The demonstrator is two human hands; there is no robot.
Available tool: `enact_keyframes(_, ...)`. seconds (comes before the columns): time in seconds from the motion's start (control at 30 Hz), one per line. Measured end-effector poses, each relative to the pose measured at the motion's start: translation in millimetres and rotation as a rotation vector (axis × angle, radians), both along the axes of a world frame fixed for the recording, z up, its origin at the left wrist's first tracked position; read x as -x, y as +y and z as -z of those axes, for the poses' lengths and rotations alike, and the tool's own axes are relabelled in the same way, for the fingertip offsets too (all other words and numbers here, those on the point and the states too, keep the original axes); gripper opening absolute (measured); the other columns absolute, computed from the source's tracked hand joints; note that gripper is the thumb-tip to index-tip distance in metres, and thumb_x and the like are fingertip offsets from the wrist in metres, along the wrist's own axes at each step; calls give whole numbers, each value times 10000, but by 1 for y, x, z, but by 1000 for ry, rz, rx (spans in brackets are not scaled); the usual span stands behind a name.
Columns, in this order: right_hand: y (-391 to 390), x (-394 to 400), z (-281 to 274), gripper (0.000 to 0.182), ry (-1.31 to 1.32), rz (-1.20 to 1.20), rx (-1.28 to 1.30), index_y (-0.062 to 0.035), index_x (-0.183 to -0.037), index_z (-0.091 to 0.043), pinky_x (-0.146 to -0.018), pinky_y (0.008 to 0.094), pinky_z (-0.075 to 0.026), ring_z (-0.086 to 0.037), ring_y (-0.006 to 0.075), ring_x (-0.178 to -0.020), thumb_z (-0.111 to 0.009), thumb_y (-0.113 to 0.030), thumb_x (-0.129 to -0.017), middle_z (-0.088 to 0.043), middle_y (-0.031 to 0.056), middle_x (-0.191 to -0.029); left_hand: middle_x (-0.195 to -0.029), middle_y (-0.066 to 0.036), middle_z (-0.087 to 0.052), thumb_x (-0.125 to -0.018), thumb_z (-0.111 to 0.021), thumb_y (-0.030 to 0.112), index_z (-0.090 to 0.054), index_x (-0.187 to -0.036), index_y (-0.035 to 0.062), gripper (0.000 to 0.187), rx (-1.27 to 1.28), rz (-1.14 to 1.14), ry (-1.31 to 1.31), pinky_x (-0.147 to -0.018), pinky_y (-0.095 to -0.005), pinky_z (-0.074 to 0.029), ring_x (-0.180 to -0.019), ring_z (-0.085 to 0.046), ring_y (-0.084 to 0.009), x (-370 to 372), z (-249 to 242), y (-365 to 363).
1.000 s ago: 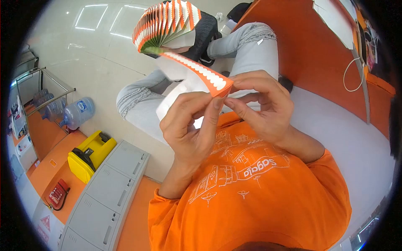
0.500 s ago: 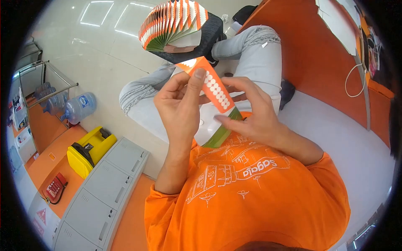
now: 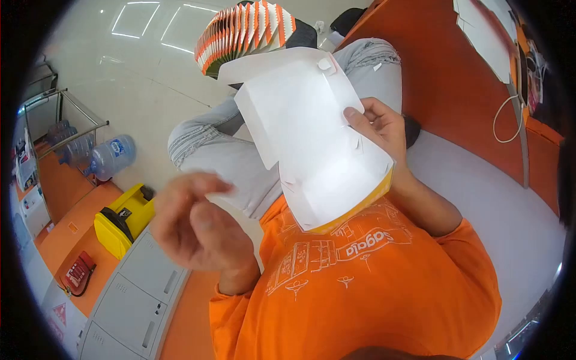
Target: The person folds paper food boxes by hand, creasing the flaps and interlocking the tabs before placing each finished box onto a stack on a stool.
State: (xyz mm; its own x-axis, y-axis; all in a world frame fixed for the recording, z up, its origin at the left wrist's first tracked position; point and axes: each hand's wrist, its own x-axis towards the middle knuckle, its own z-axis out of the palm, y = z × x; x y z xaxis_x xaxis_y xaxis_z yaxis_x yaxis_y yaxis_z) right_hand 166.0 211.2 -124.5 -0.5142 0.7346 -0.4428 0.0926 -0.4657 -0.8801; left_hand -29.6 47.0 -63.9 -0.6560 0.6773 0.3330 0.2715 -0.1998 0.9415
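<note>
Unfolded now: flat white carton blank, right-held.

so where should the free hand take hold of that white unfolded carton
Best on the carton's open near-left edge, coming in from the left, thumb on the white face. The right hand already pinches the far-right edge, and the sheet is flat and tilted, so an opposite-side grip should steady it. The left hand is blurred and apart from it.

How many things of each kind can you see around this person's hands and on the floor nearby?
Unfolded white paper box, held by one hand: 1
Fanned stack of folded orange-and-white boxes: 1
Water bottles lying on the floor, the nearest; those behind are hard to separate: at least 2
Yellow case: 1
Grey locker cabinet: 1
Total: at least 6
</note>
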Motion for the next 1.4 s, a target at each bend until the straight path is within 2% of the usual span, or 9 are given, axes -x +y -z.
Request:
enact_keyframes(0.1,-2,2,8,195,56,-18,-8,50,-1097,-660,-646,207,-549,-694,83,-760,-660,-135,-1036,-711,72,-940,-1292,-200,-606,-991,-699,156,-442,-1471,-7,569,150,-254,75,-825,-362,-581,-1120,-645,-251,-4,4,28)
enact_keyframes(0.3,-9,6,3,288,66,-79,-50,50,-1217,-605,-714,252,-549,-688,121,-882,-703,-114,-1001,-683,90,-1065,-933,-152,-707,-1016,-656,144,-632,-1217,-55,284,572,-14,-182,-735,-369,-544,-794,-687,-265,4,18,33)
enact_keyframes(0.37,1,8,-9,401,-113,-54,-900,38,-1299,-564,-827,352,-542,-653,183,-1046,-737,-113,-969,-672,114,-1111,-794,-201,-665,-1048,-613,159,-658,-1032,-50,214,746,159,246,-668,-418,-500,-682,-626,-386,8,21,35)
enact_keyframes(0.5,32,26,-41,352,-24,-338,-1153,3,-1188,-680,-850,382,-517,-631,262,-990,-786,-67,-860,-686,119,-1075,-858,-265,-624,-1064,-591,186,-619,-980,-34,237,714,360,394,-654,-454,-468,-744,-575,-460,2,19,42)
enact_keyframes(0.83,32,23,-38,259,34,-573,-1494,-81,-975,-775,-708,317,-471,-607,210,-842,-783,-49,-718,-642,36,-916,-888,-55,-564,-1074,-575,132,-571,-1087,-7,140,378,272,-184,-645,-291,-431,-746,-530,-131,-6,28,35)
enact_keyframes(1.0,25,26,-31,254,74,-514,-1448,-61,-983,-774,-704,312,-491,-620,216,-790,-769,-22,-732,-630,48,-891,-952,-48,-547,-1067,-588,119,-609,-1043,-18,141,327,389,-62,-686,-230,-429,-816,-527,-101,-6,25,38)
enact_keyframes(1.07,21,27,-32,255,101,-461,-1393,-54,-993,-775,-716,308,-505,-634,220,-782,-774,-6,-742,-638,63,-897,-983,-54,-570,-1050,-617,104,-650,-1026,-27,137,261,239,-414,-740,-239,-447,-862,-538,-101,-14,27,38)
enact_keyframes(1.23,5,26,-25,211,247,-123,-453,32,-1083,-713,-822,275,-574,-709,153,-904,-775,55,-883,-714,98,-1008,-1042,-65,-607,-1024,-663,78,-708,-1106,-45,156,292,274,-315,-794,-242,-462,-913,-558,-108,-24,28,32)
enact_keyframes(1.4,-3,26,-28,211,240,-22,-202,58,-1094,-698,-824,268,-588,-714,137,-903,-785,15,-907,-736,111,-1011,-1081,-90,-640,-1002,-667,30,-723,-1174,-67,205,282,329,-377,-784,-265,-506,-934,-601,-139,-26,30,26)
